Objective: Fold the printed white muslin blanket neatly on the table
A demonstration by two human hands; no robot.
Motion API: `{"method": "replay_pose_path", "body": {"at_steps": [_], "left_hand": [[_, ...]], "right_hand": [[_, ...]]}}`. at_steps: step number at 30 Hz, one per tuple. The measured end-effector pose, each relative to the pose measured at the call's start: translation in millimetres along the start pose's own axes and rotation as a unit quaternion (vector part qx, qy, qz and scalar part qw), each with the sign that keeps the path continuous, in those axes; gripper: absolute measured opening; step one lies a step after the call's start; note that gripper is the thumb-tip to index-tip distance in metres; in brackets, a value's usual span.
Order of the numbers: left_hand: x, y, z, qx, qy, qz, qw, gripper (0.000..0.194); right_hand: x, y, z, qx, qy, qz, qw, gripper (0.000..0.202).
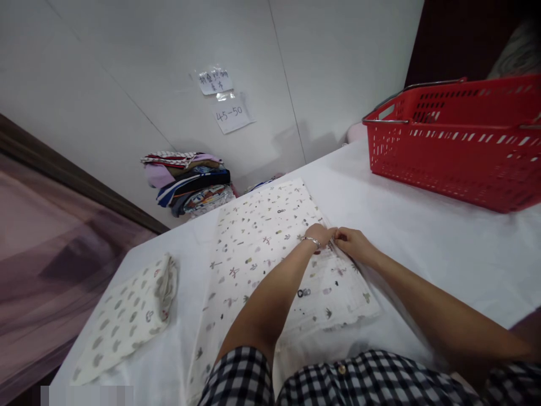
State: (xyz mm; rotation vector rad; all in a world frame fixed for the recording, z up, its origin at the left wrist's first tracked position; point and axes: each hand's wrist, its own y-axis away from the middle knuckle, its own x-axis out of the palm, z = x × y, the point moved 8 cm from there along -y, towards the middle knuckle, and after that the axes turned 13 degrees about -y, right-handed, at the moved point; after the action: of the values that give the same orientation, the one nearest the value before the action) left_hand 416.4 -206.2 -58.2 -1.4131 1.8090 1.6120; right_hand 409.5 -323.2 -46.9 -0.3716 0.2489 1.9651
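A white cloth printed with small palm trees, plants and other little figures lies spread in layers on the white-covered table. At its right edge, my left hand, with a bracelet at the wrist, has its fingers closed on the fabric. Right beside it, nearly touching, my right hand pinches the same edge between thumb and fingers. The exact grip of the left fingertips is partly hidden. My left forearm crosses over the lower part of the cloth.
A folded cloth with grey spots lies at the table's left. The red plastic basket stands at the back right. Beyond the far edge is a pile of folded fabrics against the wall, under two paper notes. A pinkish sheer curtain hangs left.
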Motion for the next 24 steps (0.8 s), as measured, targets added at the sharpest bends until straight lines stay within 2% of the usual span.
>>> {"method": "replay_pose_path", "body": {"at_steps": [3,8,12,16,21,24], "left_hand": [[-0.2,-0.6,0.3,-0.007,-0.009,0.001,1.0,0.031],[-2.2,0.5,4.5,-0.011,-0.022,0.011,1.0,0.024],[-2.5,1.6,7.0,-0.01,-0.021,0.023,0.999,0.025],[-2.2,2.0,6.1,-0.01,-0.023,0.027,0.999,0.024],[-0.9,0.6,4.6,-0.007,-0.032,0.03,0.999,0.025],[-0.2,-1.1,3.9,-0.005,-0.043,0.029,0.999,0.027]], "right_hand": [[3.2,0.2,-8.8,0.027,-0.038,0.009,0.999,0.005],[8.7,5.2,-29.6,0.151,-0.159,0.055,0.974,0.01],[7.6,11.4,-27.4,0.16,-0.154,0.103,0.97,0.011],[6.3,15.4,-29.2,0.17,-0.073,0.149,0.971,0.014],[-10.5,6.1,-28.9,0.142,0.096,0.084,0.982,0.019],[-10.0,2.8,-22.0,0.115,0.155,0.056,0.98,0.019]]}}
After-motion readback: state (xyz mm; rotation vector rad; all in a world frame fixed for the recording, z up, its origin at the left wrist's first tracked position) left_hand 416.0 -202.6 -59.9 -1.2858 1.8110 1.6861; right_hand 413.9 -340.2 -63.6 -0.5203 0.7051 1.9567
